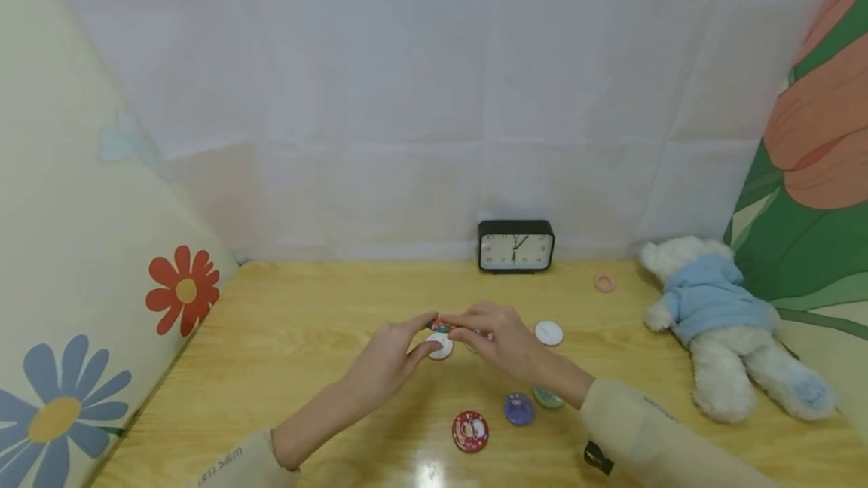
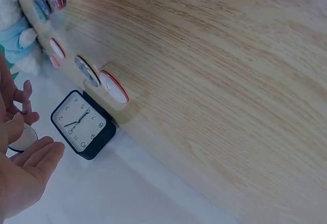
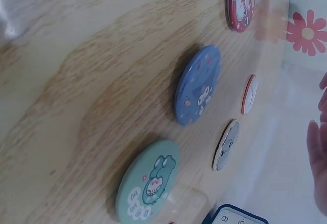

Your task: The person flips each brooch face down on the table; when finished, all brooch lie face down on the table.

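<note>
A round button badge with a colourful face is held up between both hands over the table, seen nearly edge-on. My left hand pinches its left side between fingers and thumb. From the right, my right hand pinches the other side. The left wrist view shows the pale back of the held badge, partly covered by fingers. Below the hands lies a white-backed badge with a red rim. Beside it, a silver-backed badge is mostly hidden by the right hand in the head view.
Nearer on the wooden table lie a red badge, a purple-blue badge and a green badge. Another white disc is right of the hands. Behind stand a black clock, a pink ring and a teddy bear.
</note>
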Action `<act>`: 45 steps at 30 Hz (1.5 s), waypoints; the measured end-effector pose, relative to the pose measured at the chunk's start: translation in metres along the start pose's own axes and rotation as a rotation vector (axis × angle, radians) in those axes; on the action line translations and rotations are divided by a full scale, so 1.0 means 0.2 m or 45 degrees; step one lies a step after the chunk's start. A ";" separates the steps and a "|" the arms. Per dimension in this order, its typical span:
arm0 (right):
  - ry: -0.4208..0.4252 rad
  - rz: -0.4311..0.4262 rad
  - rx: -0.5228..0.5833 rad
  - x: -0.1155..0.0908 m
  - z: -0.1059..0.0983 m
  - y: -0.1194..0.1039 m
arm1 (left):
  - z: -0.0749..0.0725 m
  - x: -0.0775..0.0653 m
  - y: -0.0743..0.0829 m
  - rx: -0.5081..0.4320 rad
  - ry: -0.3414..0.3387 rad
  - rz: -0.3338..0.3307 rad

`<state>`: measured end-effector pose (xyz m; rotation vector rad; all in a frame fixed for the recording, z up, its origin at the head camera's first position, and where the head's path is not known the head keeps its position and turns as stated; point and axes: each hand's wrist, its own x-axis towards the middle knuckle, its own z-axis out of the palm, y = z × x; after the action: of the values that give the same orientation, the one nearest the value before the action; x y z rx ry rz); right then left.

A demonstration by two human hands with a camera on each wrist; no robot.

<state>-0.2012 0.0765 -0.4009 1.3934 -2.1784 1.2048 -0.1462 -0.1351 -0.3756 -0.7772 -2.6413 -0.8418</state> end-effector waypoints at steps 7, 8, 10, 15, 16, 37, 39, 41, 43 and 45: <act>0.048 0.169 0.134 0.02 0.00 -0.03 | 0.00 0.01 -0.01 0.078 0.107 0.101; 0.054 0.201 0.162 0.02 0.00 -0.03 | 0.00 0.01 -0.01 0.083 0.125 0.122; 0.068 0.263 0.221 0.03 0.01 -0.04 | 0.01 0.01 -0.01 0.095 0.164 0.162; 0.062 0.403 0.348 0.03 0.03 -0.05 | 0.03 -0.01 -0.02 0.101 0.239 0.225; 0.052 0.428 0.366 0.03 0.03 -0.05 | 0.04 -0.01 -0.02 0.101 0.244 0.233; -0.126 0.120 0.106 -0.03 0.02 -0.01 | 0.05 -0.03 -0.05 0.172 0.056 0.226; -0.171 0.079 0.076 -0.04 0.02 0.00 | 0.05 -0.03 -0.05 0.164 0.009 0.186; -0.212 0.048 0.032 -0.05 0.02 0.01 | 0.05 -0.04 -0.04 0.155 -0.028 0.161; -0.233 0.015 -0.023 -0.05 0.02 0.01 | 0.05 -0.04 -0.04 0.150 -0.056 0.150; -0.245 -0.002 -0.083 -0.06 0.02 0.01 | 0.06 -0.04 -0.05 0.134 -0.080 0.146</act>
<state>-0.1964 0.0807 -0.4113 1.5402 -2.3198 1.0272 -0.1453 -0.1383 -0.3928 -0.9313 -2.6410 -0.6536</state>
